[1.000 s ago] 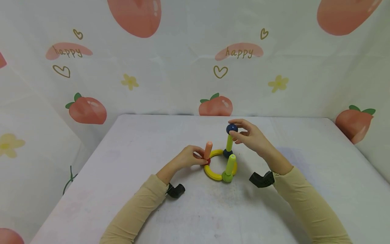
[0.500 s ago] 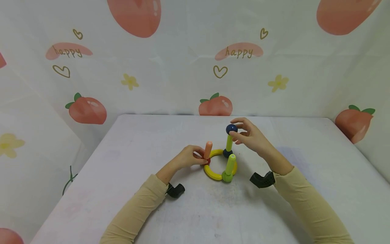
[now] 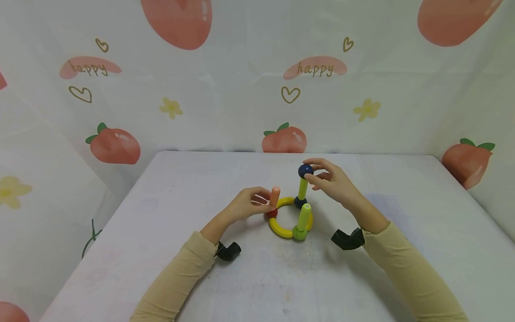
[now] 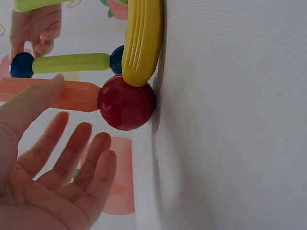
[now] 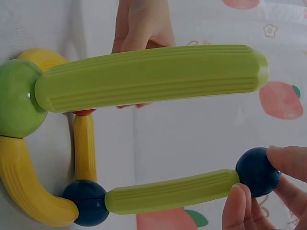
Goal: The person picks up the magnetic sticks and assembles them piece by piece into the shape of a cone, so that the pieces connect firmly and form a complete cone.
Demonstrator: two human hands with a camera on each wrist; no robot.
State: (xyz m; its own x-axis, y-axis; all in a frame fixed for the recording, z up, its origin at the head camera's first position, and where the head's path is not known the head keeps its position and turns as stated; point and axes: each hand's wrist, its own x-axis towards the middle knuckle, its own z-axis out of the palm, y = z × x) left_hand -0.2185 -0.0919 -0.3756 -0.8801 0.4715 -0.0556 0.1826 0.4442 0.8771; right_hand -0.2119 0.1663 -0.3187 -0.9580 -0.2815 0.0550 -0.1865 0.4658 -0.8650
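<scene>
A ring of curved yellow rods (image 3: 280, 229) lies on the table, joined by a red ball (image 4: 125, 103), a dark blue ball (image 5: 86, 203) and a green ball (image 3: 299, 233). From the red ball rises an orange rod (image 3: 275, 197); a lime rod (image 5: 153, 76) stands on the green one. Another lime rod (image 3: 303, 189) stands on the lower blue ball, topped by a second blue ball (image 5: 258, 171). My right hand (image 3: 338, 182) pinches that top ball between thumb and fingers. Beside the orange rod is my left hand (image 3: 247, 205), fingers spread, thumb across the rod in the left wrist view.
The white table (image 3: 257, 281) extends around the ring. Behind it hangs a cloth (image 3: 233, 89) printed with peaches. A black wrist mount (image 3: 228, 252) is on the left sleeve, and another black mount (image 3: 348, 239) on the right.
The left hand has loosened from the red ball and shifted slightly up and left, so more of the ball shows. The right hand has stayed at the top blue ball with small finger movements.
</scene>
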